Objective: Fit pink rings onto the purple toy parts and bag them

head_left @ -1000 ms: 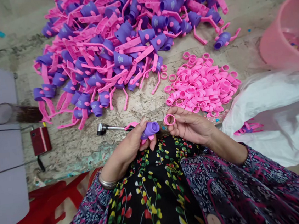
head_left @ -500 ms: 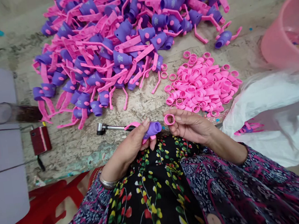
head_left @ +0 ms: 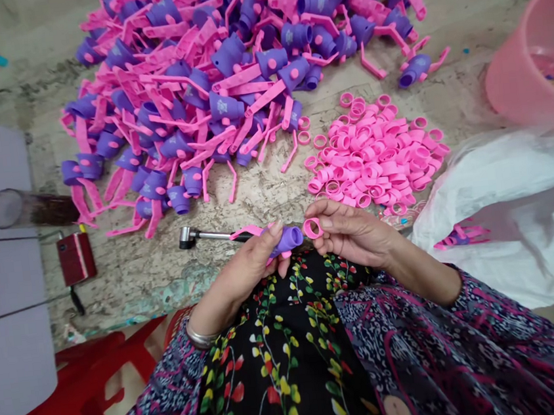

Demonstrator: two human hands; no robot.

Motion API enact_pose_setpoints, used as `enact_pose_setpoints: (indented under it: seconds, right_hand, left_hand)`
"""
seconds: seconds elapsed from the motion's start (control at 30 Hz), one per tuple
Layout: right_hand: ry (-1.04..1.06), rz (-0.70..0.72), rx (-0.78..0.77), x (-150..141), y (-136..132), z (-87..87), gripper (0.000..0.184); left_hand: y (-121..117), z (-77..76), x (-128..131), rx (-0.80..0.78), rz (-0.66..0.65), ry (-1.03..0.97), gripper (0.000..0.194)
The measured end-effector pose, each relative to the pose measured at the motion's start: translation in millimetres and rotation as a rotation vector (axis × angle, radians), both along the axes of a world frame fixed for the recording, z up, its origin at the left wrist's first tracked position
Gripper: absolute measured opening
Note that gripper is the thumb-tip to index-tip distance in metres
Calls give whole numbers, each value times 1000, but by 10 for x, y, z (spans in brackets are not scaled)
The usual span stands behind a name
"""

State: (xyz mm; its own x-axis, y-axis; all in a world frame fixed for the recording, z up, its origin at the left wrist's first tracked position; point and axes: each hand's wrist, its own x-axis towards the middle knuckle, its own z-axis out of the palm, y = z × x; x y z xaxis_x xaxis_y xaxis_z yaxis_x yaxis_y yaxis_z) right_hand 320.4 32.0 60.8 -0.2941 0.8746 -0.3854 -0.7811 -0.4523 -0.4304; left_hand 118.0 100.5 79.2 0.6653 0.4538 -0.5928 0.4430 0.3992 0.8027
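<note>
My left hand [head_left: 250,261] grips a purple plastic tube with pink arms [head_left: 288,238], its open end turned to the right. Fingers cover much of its body. Between the fingertips of my right hand [head_left: 356,229] is a pink plastic ring [head_left: 313,228], held just off the tube's mouth with a small gap between them. Just beyond my right hand lies a heap of pink rings [head_left: 375,151]. Farther off spreads a large pile of purple tubes with pink arms [head_left: 227,107]. A small hammer [head_left: 201,235] rests on the table behind my left hand.
At the right stand a pink bucket [head_left: 515,77] and a white plastic bag [head_left: 515,209] with one purple-and-pink piece at its mouth. To the left are a glass of dark liquid [head_left: 34,208], a dark red box [head_left: 76,258] and a red plastic stool [head_left: 94,398].
My left hand has moved slightly right with the purple tube, closing the gap to the ring. The ring has turned a little in my right fingers.
</note>
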Motion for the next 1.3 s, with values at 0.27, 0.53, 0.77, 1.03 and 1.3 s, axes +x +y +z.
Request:
enact_pose_setpoints:
  seconds: [0.27,0.53,0.77,1.03,1.3]
  right_hand:
    - [-46,14,-36,-14,-8,39,26]
    - [-94,26,-35,-14,-19,4,26]
    - [-138,22,-10,-24,-19,-11,24]
    - [-195,16,-40,-43,-12,-20,25]
    - [-267,-6,-38,-79,-2,-62,26]
  left_hand:
    - [22,44,11,33,-43,101,64]
    - [17,64,34,49,-44,150,65]
    - [17,67,49,107,-56,219,68]
    - [-14,105,84,256,-51,270,67]
    - [-30,69,112,365,-43,332,66]
